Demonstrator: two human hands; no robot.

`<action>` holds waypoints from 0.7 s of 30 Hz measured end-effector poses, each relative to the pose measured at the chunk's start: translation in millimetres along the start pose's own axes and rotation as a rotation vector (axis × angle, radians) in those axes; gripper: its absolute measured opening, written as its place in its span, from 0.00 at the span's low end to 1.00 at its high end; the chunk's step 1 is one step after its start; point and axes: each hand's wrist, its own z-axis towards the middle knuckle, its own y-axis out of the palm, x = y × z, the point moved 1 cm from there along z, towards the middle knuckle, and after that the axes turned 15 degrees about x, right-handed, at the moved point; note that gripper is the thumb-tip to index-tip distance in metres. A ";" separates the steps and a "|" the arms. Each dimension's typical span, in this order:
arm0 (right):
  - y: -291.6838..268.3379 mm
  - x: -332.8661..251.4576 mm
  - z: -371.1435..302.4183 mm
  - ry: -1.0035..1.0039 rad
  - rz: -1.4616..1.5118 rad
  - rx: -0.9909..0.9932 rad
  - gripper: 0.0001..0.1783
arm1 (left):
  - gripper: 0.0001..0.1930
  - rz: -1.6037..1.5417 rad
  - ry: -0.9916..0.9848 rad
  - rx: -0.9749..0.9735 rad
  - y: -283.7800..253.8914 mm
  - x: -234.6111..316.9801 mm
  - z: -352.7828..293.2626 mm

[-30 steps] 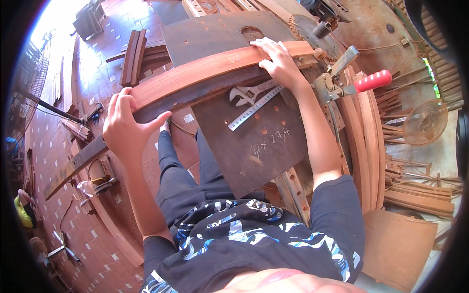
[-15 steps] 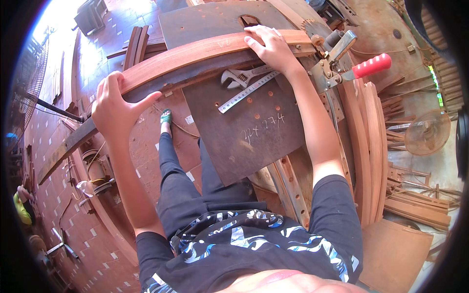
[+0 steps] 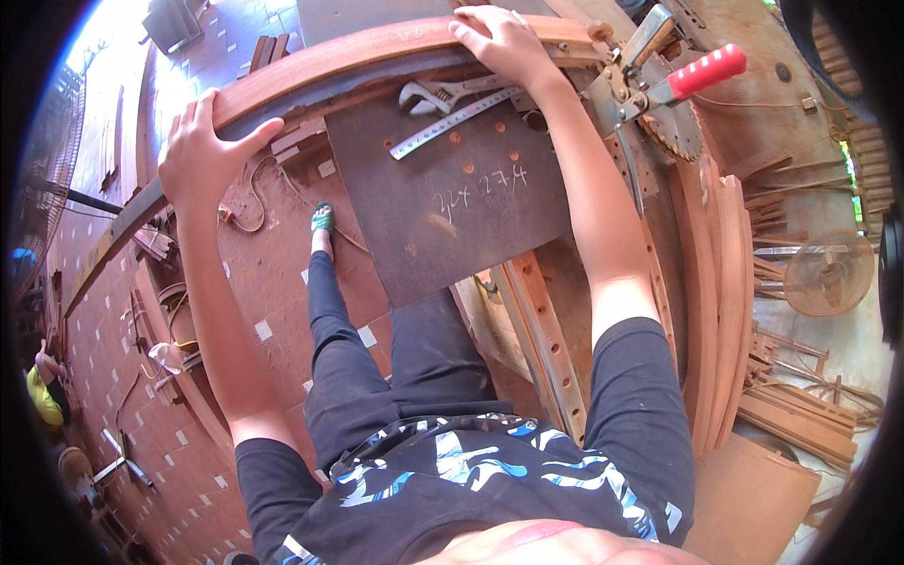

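Observation:
A curved reddish wooden strip [image 3: 348,58] lies along a dark curved jig [image 3: 94,273]. My left hand [image 3: 209,151] has its fingers hooked over the strip's left end, thumb stretched out toward me. Near the right end, my right hand [image 3: 504,47] has its fingers wrapped over the strip's far edge. A toggle clamp with a red handle [image 3: 708,73] sits at that end, beside a toothed circular saw blade [image 3: 676,132]. On the dark sheet [image 3: 405,235], which bears chalk marks, lie an adjustable wrench [image 3: 441,96] and a steel ruler [image 3: 452,123].
Curved planks [image 3: 723,292] stand to the right, close to my right arm. A drilled wooden rail [image 3: 546,339] runs below the sheet. My green-shod foot [image 3: 322,218] is on the tiled floor [image 3: 264,377], near a cord [image 3: 254,209].
Both hands, the strip, the jig with its clamp and the dark sheet have shifted away from me and slightly left. More of the saw blade shows below the clamp.

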 end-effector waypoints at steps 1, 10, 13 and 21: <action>4.0 7.9 3.1 0.003 -0.017 0.005 0.31 | 0.58 0.003 -0.003 -0.006 -0.3 3.4 1.9; -6.0 -6.0 2.3 0.009 0.034 0.048 0.26 | 0.63 0.012 0.014 -0.032 8.1 -9.7 6.4; -4.5 -8.3 1.1 0.021 0.033 0.060 0.26 | 0.64 0.026 0.014 -0.057 6.4 -10.0 3.7; 6.1 1.6 -3.9 0.096 -0.072 0.090 0.29 | 0.65 0.034 0.025 -0.134 2.0 -2.4 9.6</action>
